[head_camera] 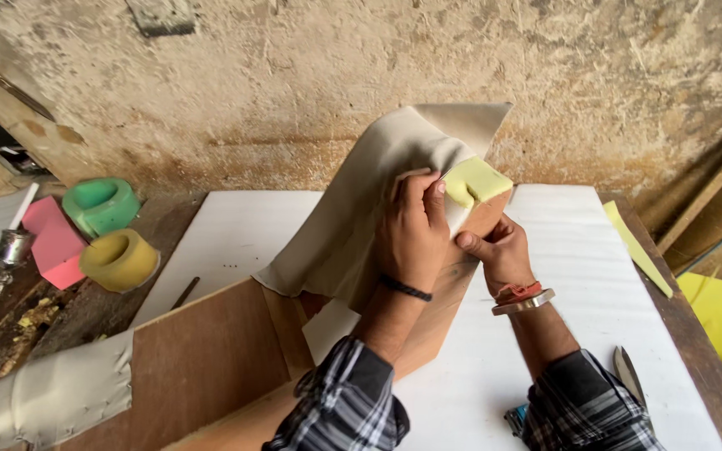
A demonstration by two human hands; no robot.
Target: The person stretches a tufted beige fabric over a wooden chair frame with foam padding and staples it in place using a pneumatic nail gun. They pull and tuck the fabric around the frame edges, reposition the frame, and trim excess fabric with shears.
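- Rough plaster wall [311, 75]; white-topped table [578, 276].
- Left hand [411, 238], fingers clamped on beige fabric [361, 200], pulling it over yellow foam [476, 179] atop wooden panel [440, 309], mid-table.
- Right hand [499, 250] fingers pinch panel's edge.
- Foam corner bare: covering looks partly done.

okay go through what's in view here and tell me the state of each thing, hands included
Left hand: pressing the beige fabric against the foam.
Right hand: gripping the wooden panel's edge.
Beige fabric: draped, partly pulled over the foam.
Yellow foam: corner uncovered.
Wooden panel: tilted upright.
Green foam ring: lying loose.
Yellow foam ring: lying loose.
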